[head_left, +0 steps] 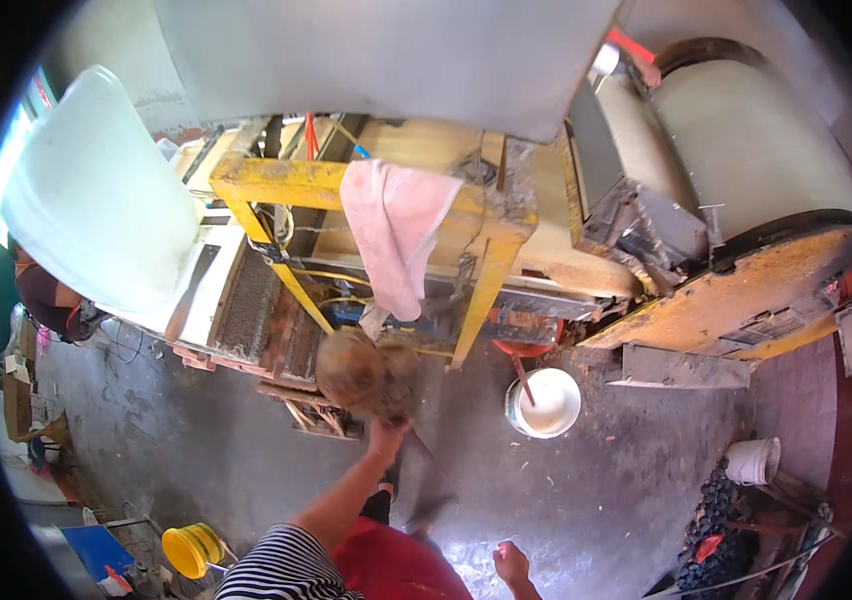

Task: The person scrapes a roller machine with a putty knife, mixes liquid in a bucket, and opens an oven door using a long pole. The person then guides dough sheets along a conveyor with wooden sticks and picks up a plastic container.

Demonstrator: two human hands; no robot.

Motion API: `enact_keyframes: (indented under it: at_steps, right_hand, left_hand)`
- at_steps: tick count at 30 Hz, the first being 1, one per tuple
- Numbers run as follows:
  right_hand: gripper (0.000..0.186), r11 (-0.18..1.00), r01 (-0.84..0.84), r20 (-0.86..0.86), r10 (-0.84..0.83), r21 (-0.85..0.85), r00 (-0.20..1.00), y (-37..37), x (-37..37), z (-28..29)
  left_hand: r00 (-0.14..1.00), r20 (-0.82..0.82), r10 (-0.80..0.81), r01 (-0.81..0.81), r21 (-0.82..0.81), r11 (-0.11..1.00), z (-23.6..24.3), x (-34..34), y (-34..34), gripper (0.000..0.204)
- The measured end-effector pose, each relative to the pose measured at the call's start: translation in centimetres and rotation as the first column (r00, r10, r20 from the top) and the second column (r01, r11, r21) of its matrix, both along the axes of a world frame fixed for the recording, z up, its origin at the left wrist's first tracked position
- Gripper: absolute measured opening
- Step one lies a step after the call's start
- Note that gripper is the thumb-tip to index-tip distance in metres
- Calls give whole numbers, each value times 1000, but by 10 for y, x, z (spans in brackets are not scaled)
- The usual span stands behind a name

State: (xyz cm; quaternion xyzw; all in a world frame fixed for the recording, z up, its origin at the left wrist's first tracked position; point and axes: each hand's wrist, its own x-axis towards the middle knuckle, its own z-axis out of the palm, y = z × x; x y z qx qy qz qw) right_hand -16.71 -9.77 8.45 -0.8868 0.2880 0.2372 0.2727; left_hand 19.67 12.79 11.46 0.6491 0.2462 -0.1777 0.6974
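My left arm, in a black-and-white striped sleeve, reaches forward. At its end my left hand [387, 438] is closed at the near edge of a round, brown, stool-like thing [351, 370]. Motion smears that thing, so its exact kind is unclear. It stands out over the floor, in front of a yellow metal frame [291, 182] with a pink cloth [396, 225] draped on it. Low at the right, apart from everything, my right hand [512, 563] hangs with curled fingers and nothing visible in it.
A white bucket [544, 404] of pale liquid with a stick in it stands on the floor. To the right is a large roller machine [766, 150]. A white plastic chair [96, 200] stands at the left, a yellow bucket [192, 551] at the lower left. Another person's hand [649, 74] shows behind the machine.
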Motion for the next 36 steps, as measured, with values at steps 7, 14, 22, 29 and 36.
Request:
enact_keyframes:
  at_steps: [7, 14, 22, 29, 36]
  right_hand:
    - [28, 997, -9, -201, 24, 73, 979, 15, -17, -24]
    - [25, 993, -3, -182, 24, 116, 983, 26, 39, -21]
    - [24, 978, -49, -42, 59, 201, 997, 33, 64, -32]
    - [23, 982, 17, 9, -19, 186, 1000, 30, 57, -23]
    - [25, 989, 84, -134, -68, 119, 989, 21, 40, -10]
  left_hand:
    - [975, 101, 196, -197, 5, 980, -88, 121, 36, 24]
    - [973, 10, 229, -225, 240, 944, -182, 189, 72, 42]
    - [955, -48, 292, -285, 122, 951, -177, 191, 73, 57]
    - [976, -26, 216, -204, 243, 948, -143, 157, 72, 67]
    - [972, -47, 229, -211, 244, 946, -115, 148, 92, 69]
